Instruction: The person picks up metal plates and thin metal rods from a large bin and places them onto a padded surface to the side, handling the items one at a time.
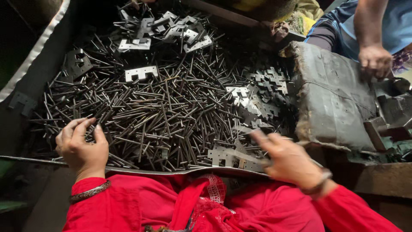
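At 8 o'clock, left hand: fingers curled, tips on dark metal pins heaped ctr. in tray. Right hand, 4 o'clock: blurred, grip can't tell, over notched plates. Grey wrapped block, 3 o'clock; co-worker's hand on it.

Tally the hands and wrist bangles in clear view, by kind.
Own hands: 2 (left hand, right hand)
Co-worker's hand: 1
Bangles: 2 (left bangle, right bangle)
Total: 5
The metal pins are too many to count.
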